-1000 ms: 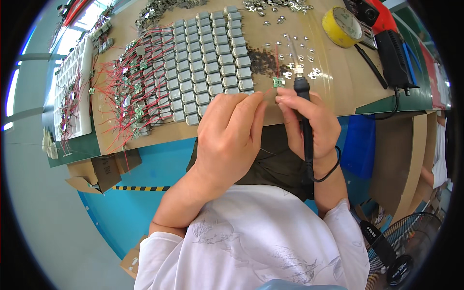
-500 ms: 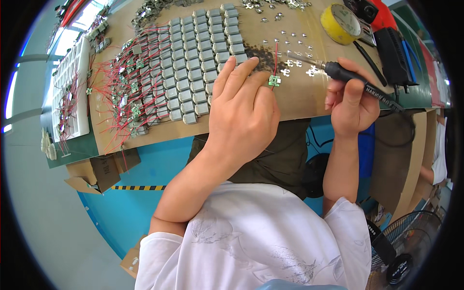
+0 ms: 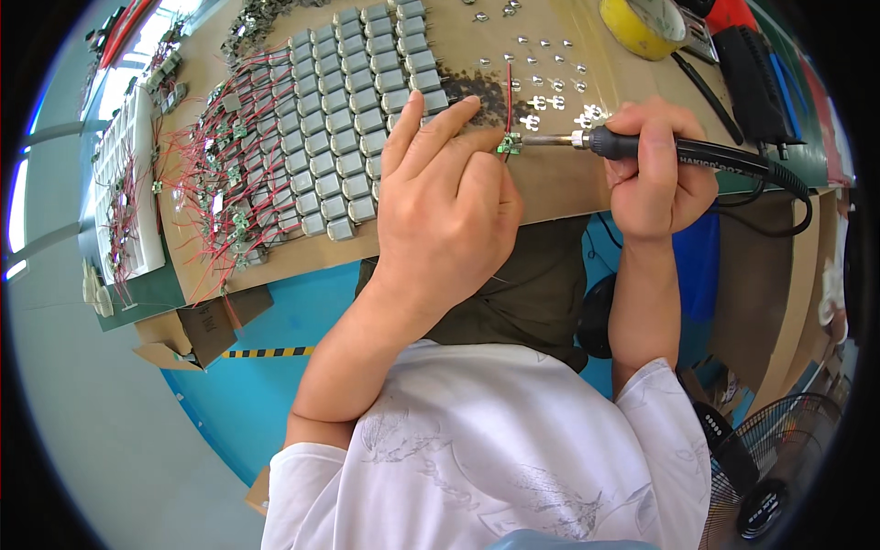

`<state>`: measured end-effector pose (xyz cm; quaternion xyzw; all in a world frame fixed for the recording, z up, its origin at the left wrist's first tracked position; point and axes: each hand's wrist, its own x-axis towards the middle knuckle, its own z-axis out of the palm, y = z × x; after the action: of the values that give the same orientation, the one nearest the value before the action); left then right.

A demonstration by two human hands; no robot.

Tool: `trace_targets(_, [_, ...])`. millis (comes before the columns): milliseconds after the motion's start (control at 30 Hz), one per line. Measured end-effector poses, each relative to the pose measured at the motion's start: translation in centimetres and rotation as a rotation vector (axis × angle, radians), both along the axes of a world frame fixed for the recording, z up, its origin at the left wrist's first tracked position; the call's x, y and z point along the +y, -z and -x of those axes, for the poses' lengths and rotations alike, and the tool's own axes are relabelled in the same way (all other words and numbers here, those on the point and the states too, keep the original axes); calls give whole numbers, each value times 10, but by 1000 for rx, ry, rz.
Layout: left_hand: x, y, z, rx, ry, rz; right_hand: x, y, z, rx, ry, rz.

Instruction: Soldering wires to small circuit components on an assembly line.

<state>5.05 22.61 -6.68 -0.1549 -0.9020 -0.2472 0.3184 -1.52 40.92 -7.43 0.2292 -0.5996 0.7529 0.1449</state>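
Note:
My left hand (image 3: pixel 449 202) pinches a small green circuit board (image 3: pixel 510 144) at its thumb and forefinger, while its other fingers reach over the cardboard. A red wire (image 3: pixel 510 92) runs up from the board. My right hand (image 3: pixel 655 174) grips a soldering iron (image 3: pixel 632 145) with a black handle, and its metal tip touches or nearly touches the board. Left of my left hand, many grey block-shaped parts (image 3: pixel 316 137) stand in tight rows. Small shiny metal pieces (image 3: pixel 550 84) are scattered beyond the iron.
Tangled red wires with small boards (image 3: pixel 225 197) spread at the left, beside a white slotted tray (image 3: pixel 142 202). A yellow tape roll (image 3: pixel 642 27) and a black device (image 3: pixel 744 82) are at the far right. Dark scorch marks stain the cardboard (image 3: pixel 568 188). A fan (image 3: pixel 779 458) stands lower right.
The soldering iron has come down and left, from above the metal pieces to the circuit board. The view has shifted slightly; my left hand keeps its pinch.

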Motion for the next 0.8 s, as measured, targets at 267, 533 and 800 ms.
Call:
trace_targets(267, [0, 0, 1, -1, 2, 12, 0, -3, 2, 60, -1, -97])
trace_targets(533, [0, 1, 1, -6, 1, 10, 0, -6, 3, 77, -13, -158])
trace_targets(800, [0, 2, 1, -5, 5, 11, -2, -7, 2, 60, -12, -148])
